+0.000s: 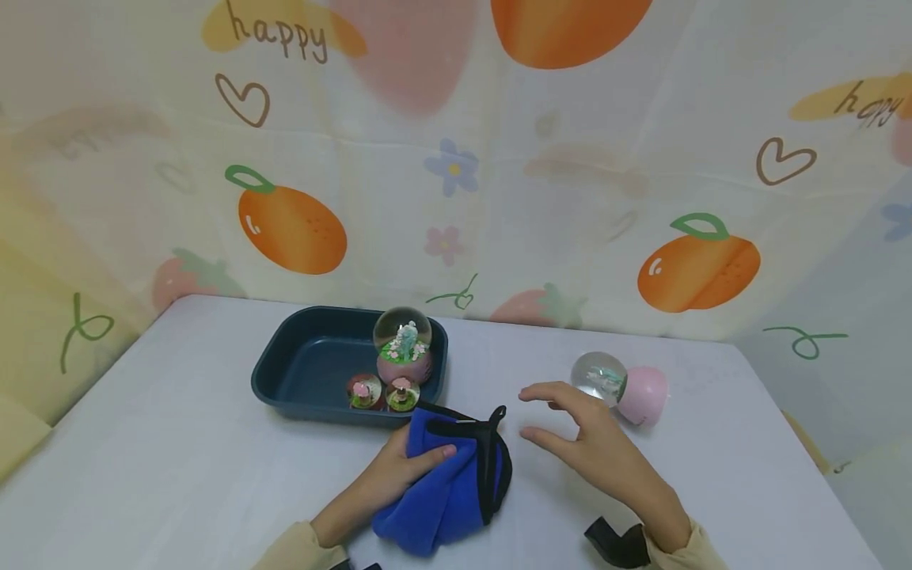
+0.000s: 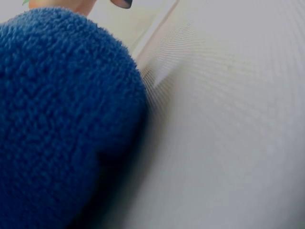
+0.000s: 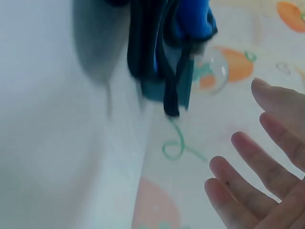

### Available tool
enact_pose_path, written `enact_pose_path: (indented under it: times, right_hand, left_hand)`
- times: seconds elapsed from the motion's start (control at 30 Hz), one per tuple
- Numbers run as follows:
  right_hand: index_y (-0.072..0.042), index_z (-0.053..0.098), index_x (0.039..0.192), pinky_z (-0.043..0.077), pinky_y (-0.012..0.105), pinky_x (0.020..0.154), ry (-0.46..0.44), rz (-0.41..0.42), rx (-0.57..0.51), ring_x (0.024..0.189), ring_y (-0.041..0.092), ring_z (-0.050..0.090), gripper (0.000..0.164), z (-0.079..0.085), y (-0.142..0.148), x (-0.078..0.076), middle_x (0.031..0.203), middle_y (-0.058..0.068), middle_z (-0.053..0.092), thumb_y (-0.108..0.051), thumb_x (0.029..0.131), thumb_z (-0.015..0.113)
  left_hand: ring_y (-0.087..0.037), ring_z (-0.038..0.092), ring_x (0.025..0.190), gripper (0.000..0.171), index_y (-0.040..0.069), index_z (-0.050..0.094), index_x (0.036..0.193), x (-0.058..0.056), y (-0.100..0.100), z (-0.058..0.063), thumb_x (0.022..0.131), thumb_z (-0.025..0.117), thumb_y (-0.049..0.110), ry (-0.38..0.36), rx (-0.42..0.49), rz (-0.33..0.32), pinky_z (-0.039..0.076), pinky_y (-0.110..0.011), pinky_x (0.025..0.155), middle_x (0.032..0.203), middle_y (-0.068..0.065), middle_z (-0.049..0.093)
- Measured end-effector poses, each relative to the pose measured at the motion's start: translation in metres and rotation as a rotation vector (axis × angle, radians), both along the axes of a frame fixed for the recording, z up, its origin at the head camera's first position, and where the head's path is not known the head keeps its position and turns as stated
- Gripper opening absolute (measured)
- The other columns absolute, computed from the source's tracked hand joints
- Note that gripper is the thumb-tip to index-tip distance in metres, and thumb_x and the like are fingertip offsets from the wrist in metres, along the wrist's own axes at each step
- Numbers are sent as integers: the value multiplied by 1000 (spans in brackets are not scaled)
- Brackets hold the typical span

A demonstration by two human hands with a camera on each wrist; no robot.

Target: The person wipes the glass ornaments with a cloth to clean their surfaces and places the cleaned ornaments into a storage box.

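Observation:
A blue fleecy cloth (image 1: 445,475) with black trim and a small black loop is bunched over the white table. My left hand (image 1: 409,467) grips it, thumb on top and the other fingers hidden under the fabric. In the left wrist view the fleece (image 2: 66,119) fills the left side. To the right of the cloth my right hand (image 1: 587,431) is held in the air with fingers spread, nothing in them. Those fingers (image 3: 267,176) also show in the right wrist view. Just beyond that hand a snow globe (image 1: 644,394) with a pink base lies on its side.
A dark blue tray (image 1: 306,408) stands at the back left. In its right part are a large snow globe (image 1: 404,348) on a pinkish base and two small globes (image 1: 365,392). Behind the table hangs a fruit-patterned curtain (image 1: 499,198).

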State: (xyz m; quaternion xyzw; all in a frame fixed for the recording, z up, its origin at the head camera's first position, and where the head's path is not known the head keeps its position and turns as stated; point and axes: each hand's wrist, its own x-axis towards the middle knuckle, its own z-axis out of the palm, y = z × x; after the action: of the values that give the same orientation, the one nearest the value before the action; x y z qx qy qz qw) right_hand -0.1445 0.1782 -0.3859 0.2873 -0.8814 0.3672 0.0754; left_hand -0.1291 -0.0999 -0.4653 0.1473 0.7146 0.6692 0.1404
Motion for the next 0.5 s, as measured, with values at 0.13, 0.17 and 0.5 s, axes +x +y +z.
enact_pose_path:
  times: [0.13,0.17,0.5]
  right_hand:
    - [-20,67,120,51,25,95,52,-88,41,109,13,62,39,-2,21,1,120,-7,69,-22,83,80]
    - [-18,67,119,49,21,95,79,-104,51,109,13,62,40,-2,26,0,119,-6,69,-20,82,82]
    - [-6,67,111,28,0,102,310,-171,45,110,33,60,53,-6,65,-17,113,11,70,1,63,89]
  left_hand:
    - [-18,61,115,46,-1,50,137,0,0,0,98,61,22,-17,-2,1,47,-21,96,131,-23,62]
    - [-18,61,115,46,-1,50,137,0,0,0,98,61,22,-21,-4,1,46,-21,96,131,-23,62]
    - [-20,60,116,47,0,50,138,1,-1,0,99,61,23,-13,-12,-1,46,-22,96,132,-23,61]
